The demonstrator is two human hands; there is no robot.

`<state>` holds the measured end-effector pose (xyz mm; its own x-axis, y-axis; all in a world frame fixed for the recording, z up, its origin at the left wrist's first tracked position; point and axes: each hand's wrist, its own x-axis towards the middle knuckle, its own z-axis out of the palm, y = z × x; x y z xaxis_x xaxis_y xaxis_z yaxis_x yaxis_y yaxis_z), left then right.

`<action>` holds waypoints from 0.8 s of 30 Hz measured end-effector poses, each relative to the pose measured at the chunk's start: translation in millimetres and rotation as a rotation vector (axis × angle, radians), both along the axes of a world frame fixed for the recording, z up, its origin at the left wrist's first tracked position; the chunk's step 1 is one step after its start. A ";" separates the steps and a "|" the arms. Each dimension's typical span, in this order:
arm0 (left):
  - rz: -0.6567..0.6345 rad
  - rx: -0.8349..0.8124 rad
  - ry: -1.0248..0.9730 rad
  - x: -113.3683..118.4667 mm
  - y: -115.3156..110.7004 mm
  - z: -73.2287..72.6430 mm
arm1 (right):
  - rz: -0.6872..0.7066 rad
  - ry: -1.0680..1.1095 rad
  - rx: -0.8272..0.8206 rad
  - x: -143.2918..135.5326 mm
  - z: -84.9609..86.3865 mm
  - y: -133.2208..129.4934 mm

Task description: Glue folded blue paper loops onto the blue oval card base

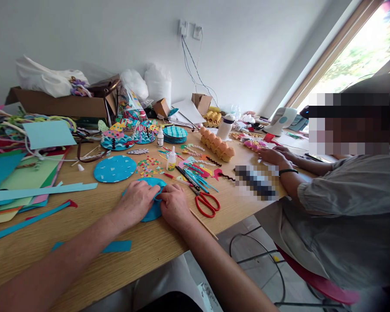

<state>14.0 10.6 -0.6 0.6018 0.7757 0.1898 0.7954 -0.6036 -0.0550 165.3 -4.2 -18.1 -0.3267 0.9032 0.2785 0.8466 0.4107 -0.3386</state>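
My left hand (136, 203) and my right hand (175, 206) meet over a round blue disc (152, 213) at the table's front. Between my closed fingertips is a piece of blue paper (160, 192), standing up a little from the disc; its exact shape is partly hidden. Just right of my right hand lie scissors (208, 203) with red handles and a thin wooden stick (204, 224). A glue bottle (171, 159) stands behind the disc. To the left of it, a second blue disc (115, 168) carries small pale patches.
Coloured paper bits (149, 166) are scattered behind my hands. Blue paper strips (117, 246) and stacked coloured sheets (17, 173) lie at left. Decorated blue pieces (117, 138), an egg carton (217, 145) and a white cup (225, 127) stand farther back. A co-worker (344, 203) sits at right.
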 end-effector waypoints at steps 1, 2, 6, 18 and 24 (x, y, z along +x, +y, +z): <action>0.002 -0.001 0.001 0.3 -0.3 0.2 | 0.008 -0.015 -0.004 -0.1 0.2 -0.4; 0.003 -0.003 0.001 0.7 -0.6 0.3 | 0.016 -0.033 -0.006 -0.4 0.4 -0.8; -0.002 -0.010 0.016 2.4 -1.6 1.8 | 0.030 -0.083 -0.005 -1.3 1.6 -2.1; -0.001 0.011 0.022 3.1 -2.1 1.2 | -0.020 -0.044 -0.006 -2.0 2.8 -0.8; -0.021 0.027 0.013 1.9 -1.5 -0.6 | 0.008 -0.083 -0.021 -2.5 2.2 0.0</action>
<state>15.9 9.1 -1.2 0.6202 0.7577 0.2030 0.7818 -0.6181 -0.0816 162.8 -4.2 -16.0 -0.3551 0.9058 0.2312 0.8686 0.4111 -0.2765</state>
